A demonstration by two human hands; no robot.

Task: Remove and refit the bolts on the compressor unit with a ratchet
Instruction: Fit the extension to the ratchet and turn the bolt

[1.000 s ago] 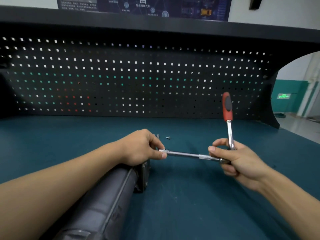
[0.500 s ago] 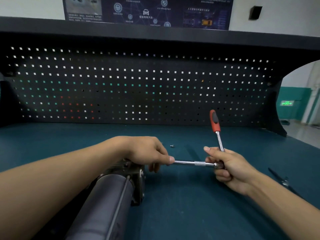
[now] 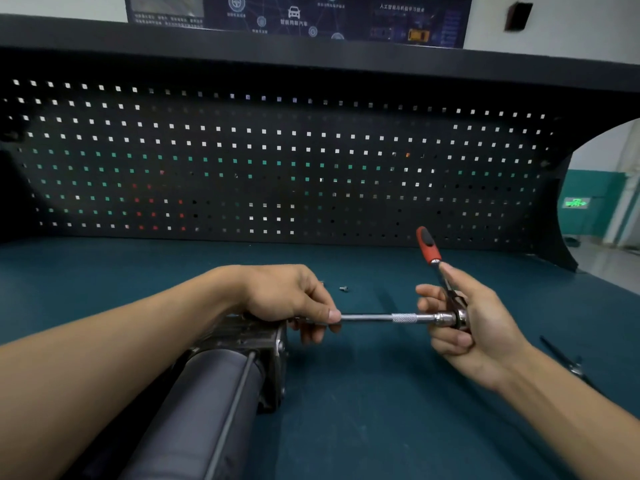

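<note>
The dark compressor (image 3: 207, 403) lies on the teal bench (image 3: 381, 427) at lower left, its long grey body running toward the camera and its metal end plate facing right. The left forearm crosses above it, and the left hand (image 3: 287, 296) sits at that end plate, fingers curled, thumb and fingertips pinching the left end of the bar (image 3: 381, 318). The socket end is hidden under the fingers, so whether it sits on a bolt head cannot be told. The chrome bar runs level to the right, clear of the bench, with a knurled band near its right end. Behind it a loose bolt (image 3: 343, 288) lies on the bench, just past the left hand's knuckles. The bar plugs into the head of the ratchet (image 3: 428, 245), whose red grip tilts up and slightly left in front of the pegboard (image 3: 277, 168). The right hand (image 3: 474, 323) holds the ratchet at its head: lower fingers curled under it, thumb on the near side, forefinger laid up along the shank. Further right, a thin dark tool (image 3: 571, 363) lies on the bench beside the right wrist.
</note>
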